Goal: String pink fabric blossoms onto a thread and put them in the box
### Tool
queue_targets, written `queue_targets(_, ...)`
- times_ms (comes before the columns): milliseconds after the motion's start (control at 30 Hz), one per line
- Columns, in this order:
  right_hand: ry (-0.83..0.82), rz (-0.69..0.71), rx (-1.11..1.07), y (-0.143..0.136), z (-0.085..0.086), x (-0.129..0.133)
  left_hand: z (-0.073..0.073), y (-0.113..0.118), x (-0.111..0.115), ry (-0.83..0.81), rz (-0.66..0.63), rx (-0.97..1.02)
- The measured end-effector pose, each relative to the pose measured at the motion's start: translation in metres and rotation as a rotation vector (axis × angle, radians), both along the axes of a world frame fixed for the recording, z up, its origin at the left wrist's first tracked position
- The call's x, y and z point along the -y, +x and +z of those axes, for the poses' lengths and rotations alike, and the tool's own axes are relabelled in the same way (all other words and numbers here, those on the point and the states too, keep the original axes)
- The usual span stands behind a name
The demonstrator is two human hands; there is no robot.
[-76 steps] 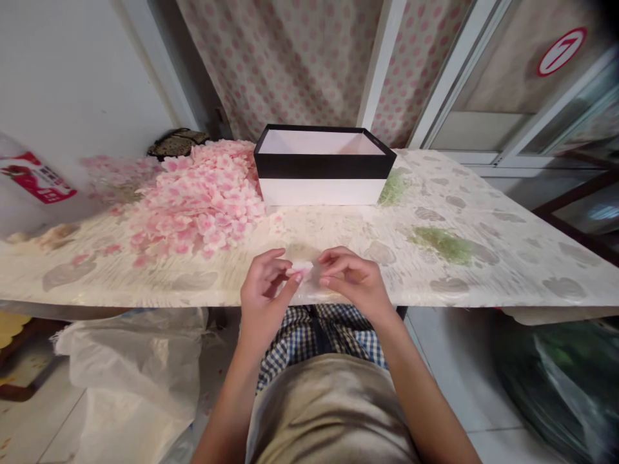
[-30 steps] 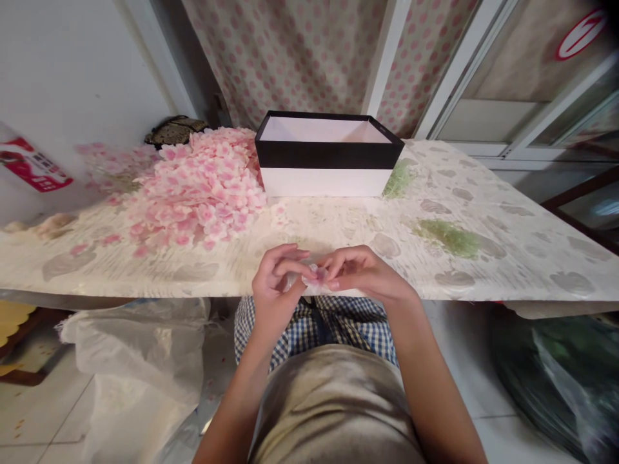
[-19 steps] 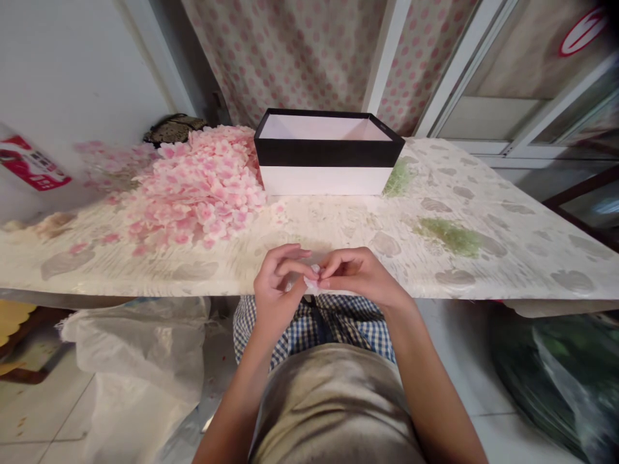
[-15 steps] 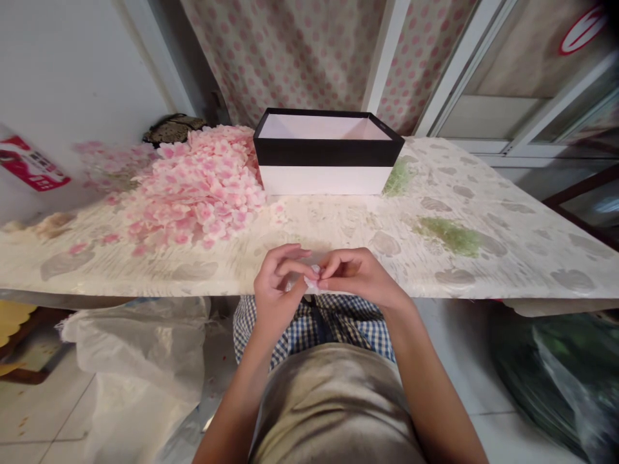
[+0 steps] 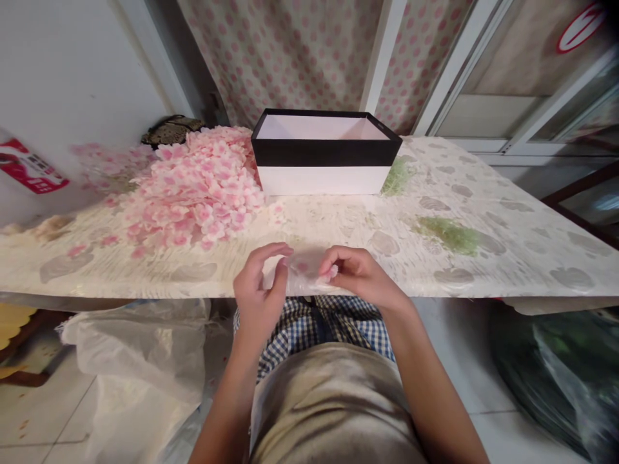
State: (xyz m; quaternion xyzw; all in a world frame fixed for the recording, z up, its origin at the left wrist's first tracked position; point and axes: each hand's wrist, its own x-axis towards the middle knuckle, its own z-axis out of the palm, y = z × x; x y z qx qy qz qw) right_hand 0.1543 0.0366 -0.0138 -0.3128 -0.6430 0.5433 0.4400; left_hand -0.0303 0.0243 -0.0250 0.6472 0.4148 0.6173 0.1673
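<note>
My right hand pinches a small pale pink petal piece between thumb and fingers, just above the table's front edge. To its left, my left hand is apart from it, thumb and fingers spread with nothing between them. A large heap of pink and white cloth-like petals lies on the table at the back left. Beside the heap stands an open box, white below with a black upper band. Its floor is hidden.
Green fluffy strands lie right of centre, with more beside the box. A dark patterned item sits behind the petals. White plastic bags hang below the table at left; a dark green bundle is at lower right.
My left hand has let go of the petal piece and moved left, its fingers opening. The piece stays in my right hand, which has shifted little.
</note>
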Motion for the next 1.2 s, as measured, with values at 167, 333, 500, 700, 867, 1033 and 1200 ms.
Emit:
queue_targets(167,-0.071,-0.035,-0.114,0.001,-0.004,-0.001,0.01,-0.022,-0.015,-0.045,-0.123,-0.463)
queue_targets(333,-0.137,-0.047,-0.204,0.001,-0.007,0.002,0.01,-0.027,-0.015,-0.077,-0.257,-0.552)
queue_targets(500,-0.148,-0.056,-0.245,0.001,-0.011,0.002,0.009,-0.022,-0.016,-0.09,-0.241,-0.623)
queue_targets(700,-0.093,-0.126,-0.268,-0.003,-0.011,0.009,0.008,-0.008,-0.005,-0.235,-0.195,-0.235)
queue_targets(867,0.211,-0.189,-0.166,-0.004,-0.004,0.03,0.012,0.001,0.011,-0.299,-0.308,-0.054)
queue_targets(1033,0.387,-0.332,-0.066,-0.004,0.001,0.049,0.016,0.004,0.019,-0.312,-0.427,-0.048)
queue_targets(1200,0.394,-0.327,-0.04,-0.004,0.002,0.057,0.018,0.006,0.025,-0.318,-0.524,-0.107)
